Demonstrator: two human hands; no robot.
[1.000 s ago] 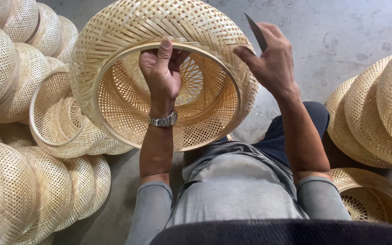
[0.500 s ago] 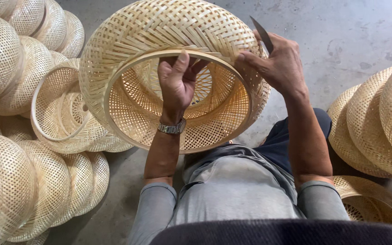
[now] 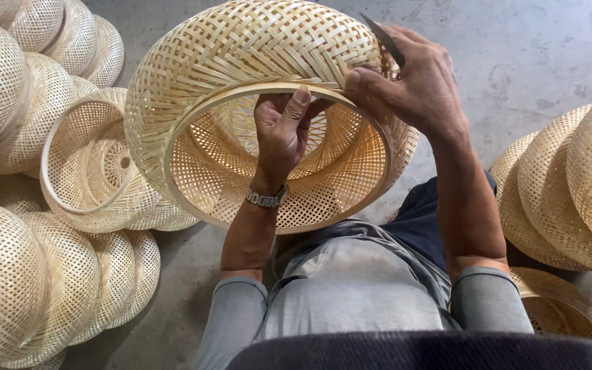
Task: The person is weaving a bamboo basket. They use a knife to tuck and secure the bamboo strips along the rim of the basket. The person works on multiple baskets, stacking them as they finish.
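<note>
At the woven basket's point(image 3: 241, 82) rim, left hand point(image 3: 284, 130) gripped from inside; right hand point(image 3: 412, 89) pinched strips w/ knife point(image 3: 385, 40). Blade could slip, nicking left fingers.

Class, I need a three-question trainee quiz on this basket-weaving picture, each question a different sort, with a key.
1. True or false: the left hand is inside the woven basket.
2. Which hand has a blade sticking up behind it?
3. The wristwatch is on: A) the left wrist, B) the right wrist, C) the floor.

Key: 1 true; 2 the right hand, which is at the basket's rim; 3 A.
</note>
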